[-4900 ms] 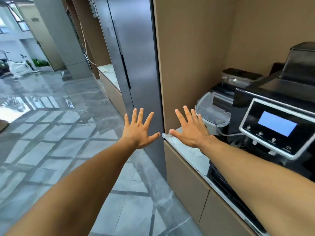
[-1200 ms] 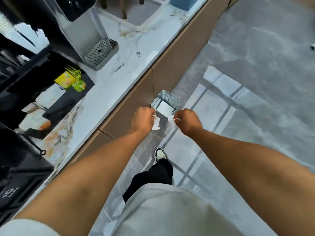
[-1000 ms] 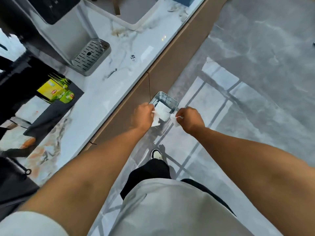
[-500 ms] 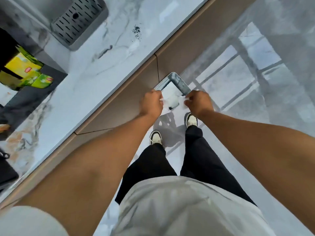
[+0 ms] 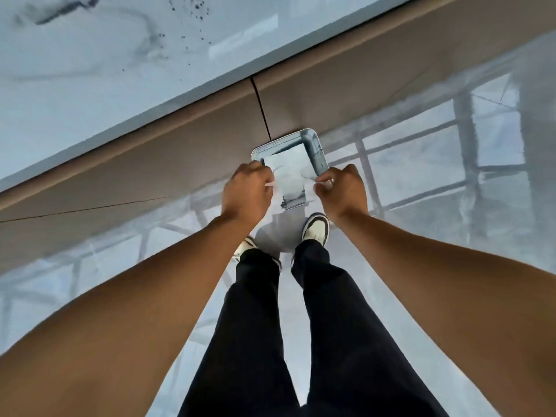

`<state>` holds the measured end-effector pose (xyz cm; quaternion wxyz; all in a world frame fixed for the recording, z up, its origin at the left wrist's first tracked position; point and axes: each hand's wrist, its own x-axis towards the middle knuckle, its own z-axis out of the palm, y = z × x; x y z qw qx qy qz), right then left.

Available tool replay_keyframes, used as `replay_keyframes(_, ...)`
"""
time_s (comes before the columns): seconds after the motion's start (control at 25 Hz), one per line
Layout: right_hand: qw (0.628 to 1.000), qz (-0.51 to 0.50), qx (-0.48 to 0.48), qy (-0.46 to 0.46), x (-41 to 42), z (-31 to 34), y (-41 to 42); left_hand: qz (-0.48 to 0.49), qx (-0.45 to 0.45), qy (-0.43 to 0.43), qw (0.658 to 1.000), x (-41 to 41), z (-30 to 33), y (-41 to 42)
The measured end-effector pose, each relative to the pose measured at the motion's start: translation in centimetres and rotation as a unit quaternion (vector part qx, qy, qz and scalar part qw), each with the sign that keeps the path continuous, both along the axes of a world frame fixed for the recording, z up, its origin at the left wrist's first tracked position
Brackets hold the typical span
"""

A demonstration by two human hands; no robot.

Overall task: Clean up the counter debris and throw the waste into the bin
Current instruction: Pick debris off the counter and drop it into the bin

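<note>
Head-worn view, straight down (wide-angle); floor (image 5: 421, 182) and counter (image 5: 90, 70) close below

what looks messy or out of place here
Dark specks are still scattered on the marble counter, so debris remains. Otherwise both hands, left hand and right hand, hold a white paper over the bin.

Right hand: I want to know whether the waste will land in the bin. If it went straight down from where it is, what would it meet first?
Probably the bin's near rim; the right hand holds one end of the paper at that edge. Depth is unclear from above.
</note>
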<state>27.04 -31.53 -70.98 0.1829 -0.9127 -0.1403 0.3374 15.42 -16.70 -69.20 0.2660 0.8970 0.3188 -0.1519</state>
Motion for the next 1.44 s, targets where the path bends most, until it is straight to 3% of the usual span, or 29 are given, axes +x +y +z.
replay_keyframes(0.36,1.000,0.014,-0.025,0.003,1.7,-13.2,2.0,-0.016,0.001,0.032,0.999,2.3,-13.2,-0.5)
replay_keyframes(0.68,0.998,0.061,-0.028,-0.003,1.8,-18.1,2.8,-0.011,0.000,0.086,0.996,3.5,-18.0,-1.4)
replay_keyframes(1.08,0.998,0.065,-0.013,0.014,2.2,-17.0,2.3,-0.017,-0.004,0.103,0.994,4.4,-17.2,-1.2)
replay_keyframes(1.28,0.993,0.081,0.054,0.071,2.9,-14.9,2.0,-0.066,0.027,0.087,0.994,3.4,-14.9,-0.4)
replay_keyframes(1.44,0.982,0.140,0.041,0.124,3.3,-11.9,1.6,-0.088,0.045,0.089,0.991,2.1,-11.7,0.0)
